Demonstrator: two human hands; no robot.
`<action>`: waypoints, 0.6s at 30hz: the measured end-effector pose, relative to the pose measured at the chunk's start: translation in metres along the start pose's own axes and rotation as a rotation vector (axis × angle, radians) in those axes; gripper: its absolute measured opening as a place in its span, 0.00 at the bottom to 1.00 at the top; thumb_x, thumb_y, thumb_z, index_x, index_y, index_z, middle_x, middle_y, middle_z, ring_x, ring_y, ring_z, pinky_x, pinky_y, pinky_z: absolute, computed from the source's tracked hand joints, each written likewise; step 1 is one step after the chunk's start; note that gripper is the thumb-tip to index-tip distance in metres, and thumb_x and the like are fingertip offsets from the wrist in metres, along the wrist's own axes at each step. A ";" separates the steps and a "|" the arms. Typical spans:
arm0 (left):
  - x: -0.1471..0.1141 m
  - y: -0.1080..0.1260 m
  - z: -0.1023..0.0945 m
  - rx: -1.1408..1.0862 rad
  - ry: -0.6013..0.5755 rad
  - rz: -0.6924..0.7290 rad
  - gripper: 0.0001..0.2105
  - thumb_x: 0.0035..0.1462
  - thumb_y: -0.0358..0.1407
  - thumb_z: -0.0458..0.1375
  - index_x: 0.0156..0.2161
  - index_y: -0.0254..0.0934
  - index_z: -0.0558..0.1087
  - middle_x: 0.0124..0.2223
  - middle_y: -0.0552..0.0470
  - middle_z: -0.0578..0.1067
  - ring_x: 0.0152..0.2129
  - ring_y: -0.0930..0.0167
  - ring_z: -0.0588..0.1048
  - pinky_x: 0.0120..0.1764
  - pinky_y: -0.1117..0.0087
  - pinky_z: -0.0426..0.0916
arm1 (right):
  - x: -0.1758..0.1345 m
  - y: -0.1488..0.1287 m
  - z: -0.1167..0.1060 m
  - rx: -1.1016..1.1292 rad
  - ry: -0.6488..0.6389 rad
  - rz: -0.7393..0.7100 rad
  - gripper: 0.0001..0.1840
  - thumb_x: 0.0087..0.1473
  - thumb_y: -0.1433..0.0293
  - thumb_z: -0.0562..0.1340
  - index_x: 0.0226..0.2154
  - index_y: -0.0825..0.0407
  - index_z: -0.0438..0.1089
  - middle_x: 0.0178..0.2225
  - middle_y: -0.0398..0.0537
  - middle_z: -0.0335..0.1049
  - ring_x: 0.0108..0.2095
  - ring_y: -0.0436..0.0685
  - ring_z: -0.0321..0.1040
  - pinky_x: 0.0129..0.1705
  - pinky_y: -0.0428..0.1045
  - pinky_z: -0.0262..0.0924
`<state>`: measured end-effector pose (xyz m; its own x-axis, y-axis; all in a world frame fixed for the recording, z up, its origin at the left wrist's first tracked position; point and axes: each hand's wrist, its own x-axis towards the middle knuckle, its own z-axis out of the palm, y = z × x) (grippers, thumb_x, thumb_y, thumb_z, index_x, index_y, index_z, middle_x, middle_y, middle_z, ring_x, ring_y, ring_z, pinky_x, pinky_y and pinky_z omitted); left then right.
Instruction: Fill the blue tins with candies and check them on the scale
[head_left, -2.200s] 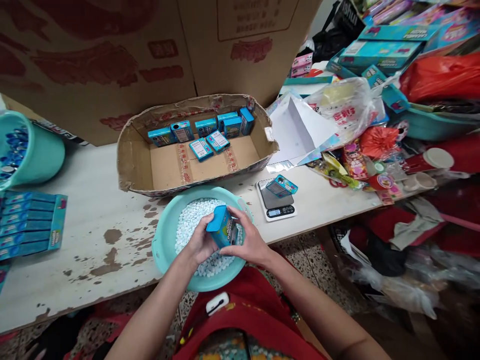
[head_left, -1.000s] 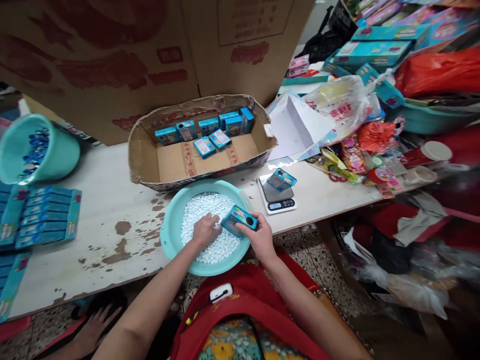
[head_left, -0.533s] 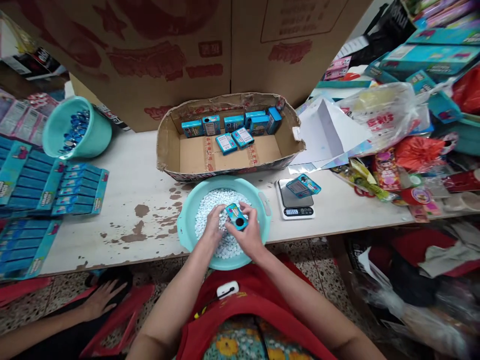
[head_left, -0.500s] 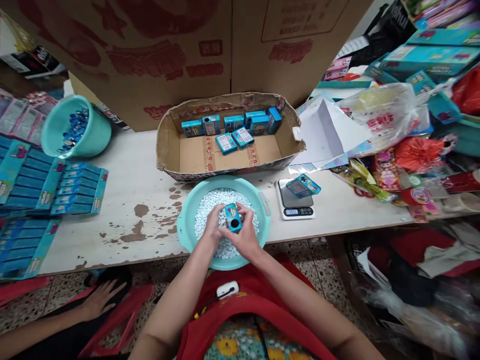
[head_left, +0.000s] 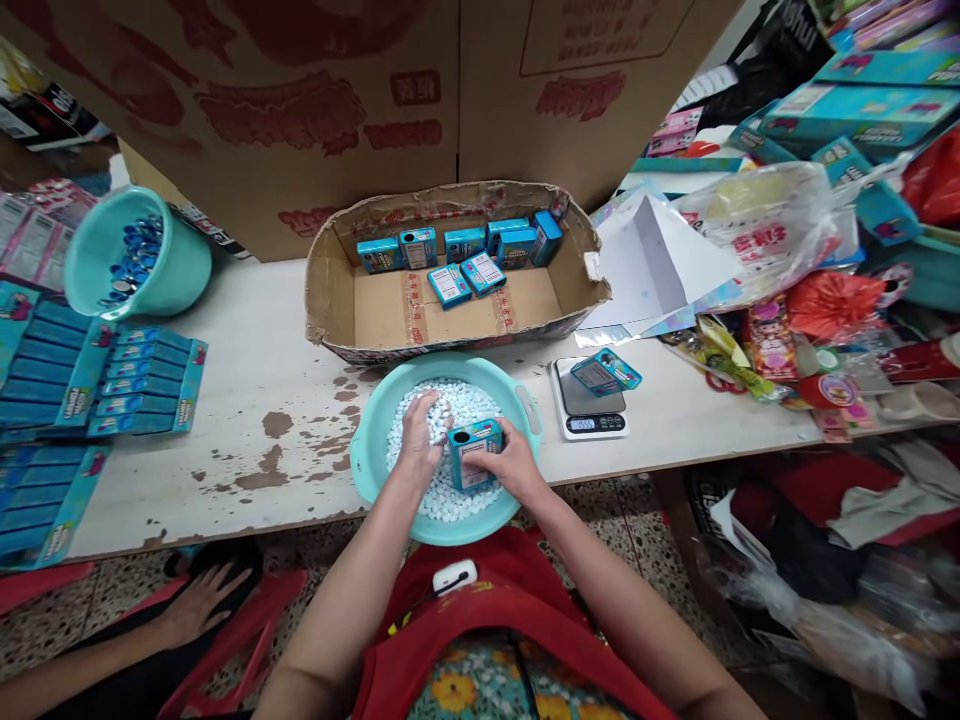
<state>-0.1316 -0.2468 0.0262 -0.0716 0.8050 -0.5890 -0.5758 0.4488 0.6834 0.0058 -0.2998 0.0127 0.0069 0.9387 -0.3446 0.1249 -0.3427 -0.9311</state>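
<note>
A small blue carton [head_left: 474, 455] with a round dark hole in its top is in my right hand [head_left: 519, 464], held upright over the basin. The thumb lies across its printed side. My left hand [head_left: 418, 438] is just left of the carton, apart from it, fingers and thumb spread at the white pellets. Those small white pellets [head_left: 457, 397] cover the bottom of a turquoise basin [head_left: 367, 455]. To the right, another blue carton [head_left: 606, 371] leans on a small digital scale [head_left: 592, 426] with a lit display.
Behind the basin stands a cut-down cardboard box [head_left: 337, 300] with several blue cartons. At left are a turquoise bucket [head_left: 187, 265] of blue pieces and blue display boxes [head_left: 150, 380]. Plastic bags [head_left: 780, 225] crowd the right. Another person's hand [head_left: 199, 605] rests lower left.
My left hand has let go of the carton and moved left to the pellets. The right hand has turned the carton upright, its hole now at the top.
</note>
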 end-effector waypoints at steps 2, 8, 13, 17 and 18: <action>-0.007 0.011 0.006 -0.011 -0.058 0.052 0.12 0.45 0.38 0.61 0.33 0.37 0.65 0.25 0.58 0.67 0.15 0.79 0.64 0.17 0.78 0.55 | -0.001 -0.004 -0.003 -0.057 0.075 -0.080 0.24 0.37 0.57 0.70 0.35 0.50 0.67 0.32 0.42 0.69 0.34 0.57 0.66 0.38 0.52 0.62; -0.020 0.020 0.020 -0.044 -0.090 0.263 0.10 0.47 0.38 0.60 0.32 0.37 0.65 0.31 0.54 0.71 0.23 0.74 0.73 0.26 0.74 0.66 | 0.001 -0.015 0.004 -0.306 0.120 -0.317 0.18 0.44 0.62 0.68 0.39 0.49 0.68 0.38 0.48 0.68 0.43 0.62 0.65 0.45 0.55 0.60; -0.022 0.019 0.022 -0.017 -0.085 0.357 0.09 0.48 0.37 0.61 0.32 0.37 0.66 0.31 0.55 0.71 0.23 0.74 0.74 0.29 0.73 0.68 | -0.003 -0.024 0.008 -0.362 0.064 -0.381 0.16 0.46 0.67 0.66 0.40 0.48 0.67 0.39 0.49 0.68 0.43 0.62 0.65 0.45 0.55 0.60; -0.022 0.024 0.024 0.038 -0.034 0.391 0.10 0.49 0.39 0.61 0.30 0.36 0.66 0.29 0.54 0.71 0.21 0.75 0.73 0.27 0.74 0.67 | -0.004 -0.030 0.008 -0.348 0.038 -0.399 0.16 0.47 0.67 0.66 0.40 0.47 0.67 0.39 0.48 0.68 0.42 0.61 0.65 0.45 0.55 0.60; -0.021 0.024 0.024 0.040 -0.026 0.392 0.10 0.49 0.39 0.61 0.30 0.36 0.66 0.28 0.55 0.71 0.21 0.75 0.73 0.27 0.74 0.66 | -0.003 -0.031 0.008 -0.346 0.039 -0.401 0.16 0.47 0.67 0.66 0.40 0.47 0.67 0.39 0.48 0.68 0.42 0.62 0.65 0.45 0.55 0.60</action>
<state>-0.1244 -0.2436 0.0658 -0.2583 0.9278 -0.2693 -0.4771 0.1199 0.8706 -0.0063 -0.2928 0.0419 -0.0725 0.9965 0.0416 0.4454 0.0697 -0.8926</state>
